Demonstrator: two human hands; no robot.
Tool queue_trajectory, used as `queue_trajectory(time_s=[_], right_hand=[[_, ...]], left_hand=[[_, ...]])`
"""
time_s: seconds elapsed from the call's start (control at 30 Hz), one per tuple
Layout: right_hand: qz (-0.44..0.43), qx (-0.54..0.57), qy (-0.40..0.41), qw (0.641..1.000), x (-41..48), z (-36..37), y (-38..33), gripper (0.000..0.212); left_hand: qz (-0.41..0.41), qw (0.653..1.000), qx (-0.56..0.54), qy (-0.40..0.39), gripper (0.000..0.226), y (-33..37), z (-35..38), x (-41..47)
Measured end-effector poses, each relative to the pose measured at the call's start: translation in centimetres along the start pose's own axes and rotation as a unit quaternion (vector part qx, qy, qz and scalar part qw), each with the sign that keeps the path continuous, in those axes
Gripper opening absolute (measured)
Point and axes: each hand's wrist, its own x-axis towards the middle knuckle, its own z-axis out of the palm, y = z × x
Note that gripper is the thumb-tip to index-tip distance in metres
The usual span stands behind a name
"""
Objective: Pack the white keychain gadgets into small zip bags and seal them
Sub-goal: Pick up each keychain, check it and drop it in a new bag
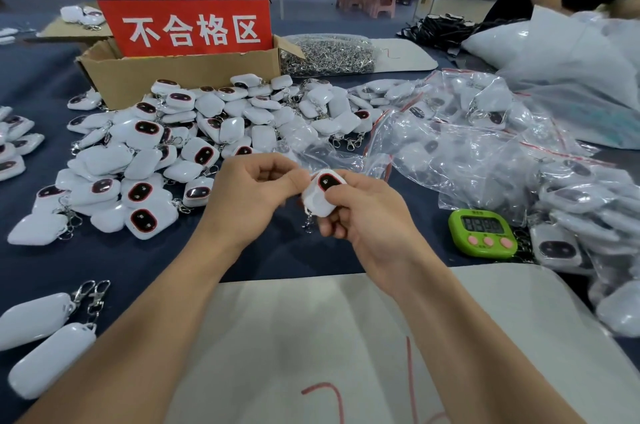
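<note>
Evidently mid-pack: one white gadget is held left of the green timer — the right hand curls its fingers round it, and the left hand pinches its edge. Bagged or bare, I cannot tell; next, probably, a zip to press shut.

Bare cloth runs between the gadget heap and green timer; bagged gadgets crowd the right.
</note>
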Motion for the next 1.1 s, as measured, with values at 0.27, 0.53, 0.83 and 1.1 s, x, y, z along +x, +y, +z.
queue_trajectory(time_s=[0.27,0.53,0.83,1.1], right_hand=[[-0.017,-0.047,-0.027,0.998,-0.04,-0.34,0.18,0.022],[-0.019,-0.064,-0.035,0.997,0.06,-0.18,0.32,0.026],[-0.032,-0.017,0.023,0.999,0.29,-0.66,0.32,0.024],[-0.032,-0.043,0.012,0.998,0.05,-0.39,0.23,0.019]], left_hand=[[-0.013,0.998,-0.045,-0.052,0.016,0.43,-0.28,-0.20],[0.001,0.997,-0.052,-0.056,0.022,0.79,-0.13,-0.28],[-0.052,0.995,-0.088,-0.003,0.013,0.81,-0.04,-0.14],[-0.073,0.994,-0.079,0.017,0.019,0.18,0.12,-0.03]])
